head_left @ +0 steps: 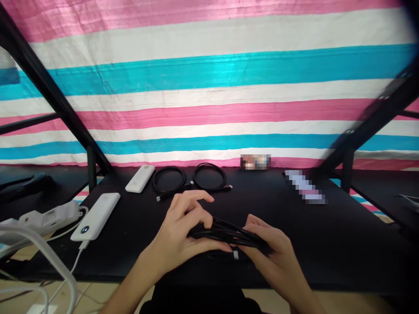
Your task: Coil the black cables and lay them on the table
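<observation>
A bundle of black cable is stretched between my two hands, just above the front part of the black table. My left hand curls around the bundle's left end, with its index finger raised. At the other end, my right hand pinches the cable between thumb and fingers. A silvery plug shows below the bundle, near my left thumb tip. Behind my hands lie two coiled black cables, one on the left and one on the right, with their plugs showing.
White power banks lie at the left, one farther back and one nearer with a white lead plugged in. A white power strip is at the left edge. Blurred-out items lie at the back right. Black frame bars slope at both sides before a striped sheet.
</observation>
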### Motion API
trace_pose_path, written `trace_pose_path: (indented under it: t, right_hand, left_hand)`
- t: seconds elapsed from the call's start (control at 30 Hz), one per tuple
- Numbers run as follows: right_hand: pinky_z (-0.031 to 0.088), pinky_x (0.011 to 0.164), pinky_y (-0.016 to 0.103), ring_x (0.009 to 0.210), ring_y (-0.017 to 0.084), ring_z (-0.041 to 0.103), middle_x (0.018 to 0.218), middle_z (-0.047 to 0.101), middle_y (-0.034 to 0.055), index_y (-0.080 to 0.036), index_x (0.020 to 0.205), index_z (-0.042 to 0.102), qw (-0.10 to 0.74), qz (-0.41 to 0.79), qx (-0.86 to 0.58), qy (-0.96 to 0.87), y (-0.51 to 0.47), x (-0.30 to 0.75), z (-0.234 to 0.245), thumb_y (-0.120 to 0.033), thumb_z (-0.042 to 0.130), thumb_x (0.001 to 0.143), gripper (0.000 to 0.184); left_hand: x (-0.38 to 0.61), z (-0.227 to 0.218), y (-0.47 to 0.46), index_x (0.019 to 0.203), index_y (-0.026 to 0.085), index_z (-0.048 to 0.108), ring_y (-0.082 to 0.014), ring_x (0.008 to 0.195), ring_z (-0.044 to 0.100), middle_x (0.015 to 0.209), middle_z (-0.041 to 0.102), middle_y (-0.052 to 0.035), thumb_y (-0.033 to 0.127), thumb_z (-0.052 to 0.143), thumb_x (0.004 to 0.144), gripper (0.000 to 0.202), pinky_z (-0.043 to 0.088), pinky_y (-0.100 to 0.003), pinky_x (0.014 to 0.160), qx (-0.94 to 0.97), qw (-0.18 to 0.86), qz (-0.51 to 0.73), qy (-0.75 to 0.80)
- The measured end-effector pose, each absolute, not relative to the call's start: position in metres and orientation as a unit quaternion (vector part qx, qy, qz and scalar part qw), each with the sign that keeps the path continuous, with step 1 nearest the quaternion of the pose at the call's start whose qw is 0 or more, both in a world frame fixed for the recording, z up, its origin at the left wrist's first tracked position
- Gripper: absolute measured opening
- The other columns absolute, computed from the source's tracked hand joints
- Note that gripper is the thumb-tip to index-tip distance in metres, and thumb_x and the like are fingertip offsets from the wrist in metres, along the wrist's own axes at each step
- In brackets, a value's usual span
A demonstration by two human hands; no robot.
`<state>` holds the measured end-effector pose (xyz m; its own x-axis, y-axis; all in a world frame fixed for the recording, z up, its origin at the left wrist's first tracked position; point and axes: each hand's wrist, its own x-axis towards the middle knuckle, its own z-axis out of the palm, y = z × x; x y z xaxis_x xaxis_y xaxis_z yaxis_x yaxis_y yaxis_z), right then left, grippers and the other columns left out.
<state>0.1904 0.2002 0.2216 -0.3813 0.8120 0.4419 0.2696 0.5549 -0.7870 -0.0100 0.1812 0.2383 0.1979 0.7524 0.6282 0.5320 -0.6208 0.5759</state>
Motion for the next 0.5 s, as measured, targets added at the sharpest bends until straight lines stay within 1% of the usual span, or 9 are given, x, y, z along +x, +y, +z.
trace_pose_path:
  t: [0.07, 0.13, 0.2, 0.23, 0.27, 0.3, 0.33, 0.43, 0.5]
  right_hand:
    - [0.034, 0.041, 0.021, 0.048, 0.011, 0.046, 0.052, 0.051, -0.0007, -0.021, 0.060, 0.068, 0.466, 0.348, -0.357, -0.731, 0.200, 0.193, 0.217, -0.028, 0.063, 0.080, 0.021]
    - [0.028, 0.036, 0.022, 0.040, 0.009, 0.039, 0.051, 0.051, -0.0018, -0.021, 0.065, 0.070, 0.531, 0.385, -0.394, -0.644, 0.201, 0.195, 0.212, -0.031, 0.068, 0.074, 0.014]
    - [0.027, 0.035, 0.022, 0.035, 0.007, 0.032, 0.044, 0.046, -0.0047, -0.023, 0.069, 0.069, 0.606, 0.413, -0.418, -0.536, 0.204, 0.195, 0.205, -0.036, 0.072, 0.070, 0.014]
    - [0.029, 0.035, 0.022, 0.034, 0.007, 0.029, 0.040, 0.040, -0.0065, -0.023, 0.068, 0.068, 0.636, 0.424, -0.414, -0.494, 0.207, 0.194, 0.201, -0.039, 0.073, 0.070, 0.016]
    - [0.031, 0.037, 0.023, 0.035, 0.008, 0.028, 0.037, 0.035, -0.0078, -0.023, 0.067, 0.067, 0.651, 0.439, -0.400, -0.473, 0.210, 0.194, 0.198, -0.041, 0.072, 0.070, 0.019]
    - [0.033, 0.038, 0.023, 0.036, 0.008, 0.028, 0.037, 0.030, -0.0085, -0.023, 0.066, 0.065, 0.652, 0.454, -0.384, -0.470, 0.214, 0.193, 0.196, -0.043, 0.070, 0.072, 0.021]
    - [0.034, 0.040, 0.023, 0.037, 0.008, 0.030, 0.038, 0.030, -0.0082, -0.022, 0.067, 0.065, 0.635, 0.471, -0.375, -0.485, 0.217, 0.193, 0.194, -0.043, 0.069, 0.074, 0.022]
    - [0.038, 0.044, 0.023, 0.045, 0.009, 0.041, 0.051, 0.044, -0.0053, -0.021, 0.085, 0.067, 0.542, 0.477, -0.410, -0.557, 0.223, 0.195, 0.193, -0.038, 0.070, 0.073, 0.021]
    - [0.042, 0.049, 0.023, 0.051, 0.010, 0.048, 0.060, 0.049, -0.0040, -0.021, 0.098, 0.065, 0.507, 0.451, -0.453, -0.579, 0.222, 0.197, 0.196, -0.035, 0.072, 0.071, 0.032]
  left_hand:
    - [-0.009, 0.231, 0.184, 0.087, 0.022, 0.055, -0.0200, 0.083, 0.060, 0.099, 0.063, -0.0079, 0.031, 0.080, 0.065, 0.035, 0.046, -0.033, 0.077, 0.724, 0.187, 0.495, 0.442]
    - [-0.007, 0.223, 0.187, 0.095, 0.022, 0.052, -0.0156, 0.069, 0.060, 0.079, 0.063, -0.0020, 0.031, 0.074, 0.072, 0.033, 0.046, -0.027, 0.065, 0.647, 0.276, 0.530, 0.474]
    - [-0.005, 0.215, 0.189, 0.089, 0.021, 0.052, -0.0116, 0.049, 0.054, 0.055, 0.054, 0.0046, 0.035, 0.064, 0.081, 0.020, 0.041, -0.023, 0.051, 0.559, 0.358, 0.562, 0.493]
    - [-0.004, 0.211, 0.190, 0.081, 0.020, 0.052, -0.0107, 0.042, 0.051, 0.046, 0.047, 0.0070, 0.037, 0.061, 0.083, 0.019, 0.038, -0.022, 0.047, 0.524, 0.391, 0.575, 0.493]
    - [-0.004, 0.208, 0.190, 0.074, 0.020, 0.052, -0.0101, 0.036, 0.048, 0.040, 0.041, 0.0084, 0.040, 0.058, 0.084, 0.023, 0.037, -0.022, 0.045, 0.496, 0.418, 0.583, 0.489]
    - [-0.004, 0.206, 0.190, 0.069, 0.020, 0.051, -0.0092, 0.032, 0.044, 0.035, 0.036, 0.0094, 0.042, 0.058, 0.084, 0.028, 0.036, -0.021, 0.042, 0.472, 0.438, 0.592, 0.485]
    - [-0.005, 0.205, 0.189, 0.066, 0.019, 0.051, -0.0080, 0.028, 0.040, 0.033, 0.033, 0.0101, 0.043, 0.060, 0.083, 0.030, 0.035, -0.021, 0.040, 0.454, 0.453, 0.598, 0.480]
    - [-0.010, 0.207, 0.185, 0.063, 0.018, 0.053, -0.0031, 0.024, 0.021, 0.031, 0.028, 0.0116, 0.045, 0.066, 0.076, 0.033, 0.021, -0.017, 0.031, 0.417, 0.494, 0.600, 0.471]
    - [-0.013, 0.213, 0.182, 0.062, 0.017, 0.055, -0.0015, 0.026, 0.014, 0.031, 0.025, 0.0121, 0.046, 0.070, 0.072, 0.034, 0.012, -0.017, 0.030, 0.399, 0.533, 0.582, 0.468]
